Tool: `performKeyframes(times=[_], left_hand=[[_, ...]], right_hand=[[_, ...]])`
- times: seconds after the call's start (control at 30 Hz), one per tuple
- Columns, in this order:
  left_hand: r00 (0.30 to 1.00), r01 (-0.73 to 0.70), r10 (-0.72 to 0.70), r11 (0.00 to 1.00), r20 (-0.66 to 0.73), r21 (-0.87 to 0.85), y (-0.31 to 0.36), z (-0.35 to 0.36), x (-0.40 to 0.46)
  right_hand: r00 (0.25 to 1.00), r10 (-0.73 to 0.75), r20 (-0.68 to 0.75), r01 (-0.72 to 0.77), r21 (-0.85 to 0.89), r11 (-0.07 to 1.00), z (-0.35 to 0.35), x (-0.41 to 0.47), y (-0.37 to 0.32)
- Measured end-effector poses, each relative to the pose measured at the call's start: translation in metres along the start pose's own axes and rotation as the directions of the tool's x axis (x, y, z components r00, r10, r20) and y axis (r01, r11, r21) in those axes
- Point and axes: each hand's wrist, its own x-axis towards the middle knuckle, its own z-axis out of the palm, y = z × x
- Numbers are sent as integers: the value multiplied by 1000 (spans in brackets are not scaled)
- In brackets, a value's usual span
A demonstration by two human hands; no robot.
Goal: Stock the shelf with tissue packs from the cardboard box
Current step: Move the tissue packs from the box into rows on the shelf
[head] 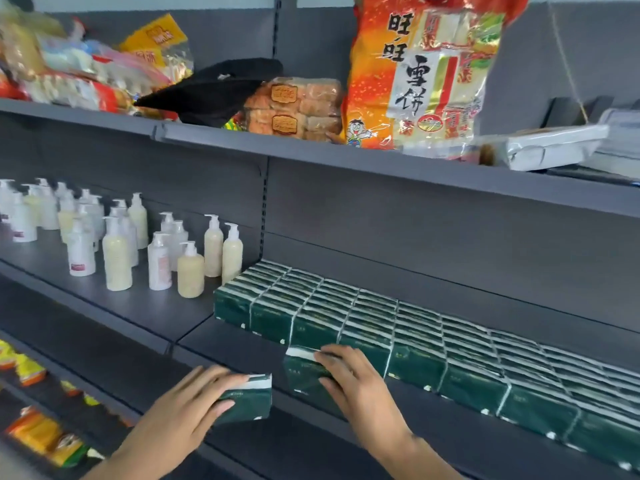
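Low in the frame's centre, my left hand (pixel 194 400) grips a green tissue pack (pixel 247 398) at the shelf (pixel 194 344) edge. Just right of it, my right hand (pixel 353 379) holds a second pack (pixel 303 374) against the stocked row of packs (pixel 398 323).

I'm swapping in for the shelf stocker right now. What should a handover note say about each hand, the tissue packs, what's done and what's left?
Left hand: grips one dark green tissue pack at the middle shelf's front edge, not yet in line.
Right hand: holds a second pack against the front of the stocked block.
Done: one layer of packs fills the shelf from beside the pump bottles rightward, several rows deep.
Left: seat both held packs in front. The cardboard box is out of view, so the remaining stock is unknown.
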Motion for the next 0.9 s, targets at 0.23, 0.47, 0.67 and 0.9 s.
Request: performKeyframes(times=[0.23, 0.47, 0.67, 0.9], left_hand=[[993, -110, 111, 994, 29, -10, 62, 31, 63], [982, -174, 179, 980, 55, -97, 105, 56, 108], [965, -239, 251, 961, 76, -141, 130, 80, 139], [931, -340, 360, 914, 59, -220, 149, 117, 175]], right_hand=[[998, 51, -25, -53, -105, 993, -68, -33, 57], [987, 113, -113, -134, -199, 971, -110, -72, 89], [972, 184, -147, -217, -259, 941, -136, -105, 102], [939, 276, -206, -333, -330, 883, -160, -131, 100]])
